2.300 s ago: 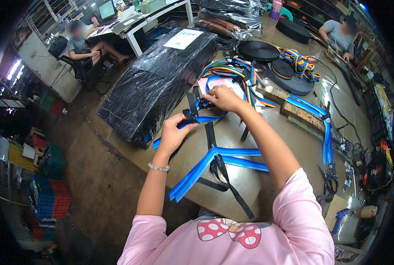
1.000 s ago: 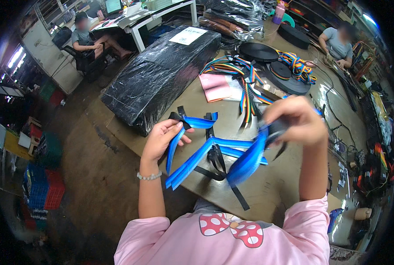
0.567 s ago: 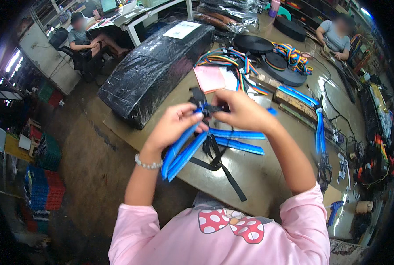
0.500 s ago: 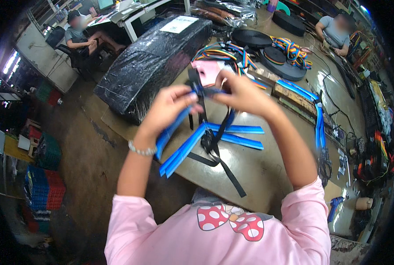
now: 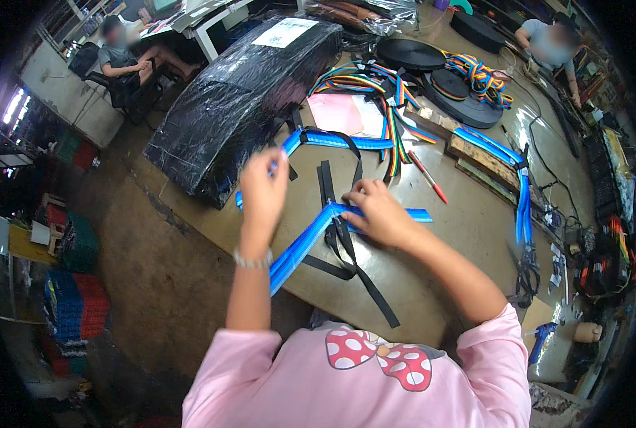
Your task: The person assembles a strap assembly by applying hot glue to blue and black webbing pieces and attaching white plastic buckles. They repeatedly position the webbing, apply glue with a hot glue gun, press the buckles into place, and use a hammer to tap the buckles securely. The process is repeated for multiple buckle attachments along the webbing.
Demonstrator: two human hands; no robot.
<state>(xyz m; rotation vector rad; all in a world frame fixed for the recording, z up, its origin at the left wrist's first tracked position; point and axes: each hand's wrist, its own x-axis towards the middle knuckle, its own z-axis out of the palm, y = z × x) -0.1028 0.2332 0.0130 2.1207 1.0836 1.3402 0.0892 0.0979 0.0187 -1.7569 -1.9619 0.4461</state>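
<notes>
A harness of blue webbing straps (image 5: pixel 307 239) with black straps (image 5: pixel 350 267) lies on the brown worktable (image 5: pixel 467 235) in front of me. My right hand (image 5: pixel 378 210) presses flat on the spot where the blue straps meet. My left hand (image 5: pixel 263 187) is raised near the table's left edge, fingers closed around one end of a curved blue strap (image 5: pixel 336 139) that arcs toward the far side. One black strap hangs over the near edge.
A long bundle wrapped in black plastic (image 5: pixel 250 89) lies at the far left. Rainbow webbing (image 5: pixel 375 78), black rolls (image 5: pixel 410 53), a pink sheet (image 5: pixel 339 114), a red pen (image 5: pixel 428 178) and more blue straps (image 5: pixel 521 192) lie beyond. People sit at the far left and far right.
The harness was held up in both hands; now it lies flat on the table. My right hand has come down onto it, and my left has moved to the strap end.
</notes>
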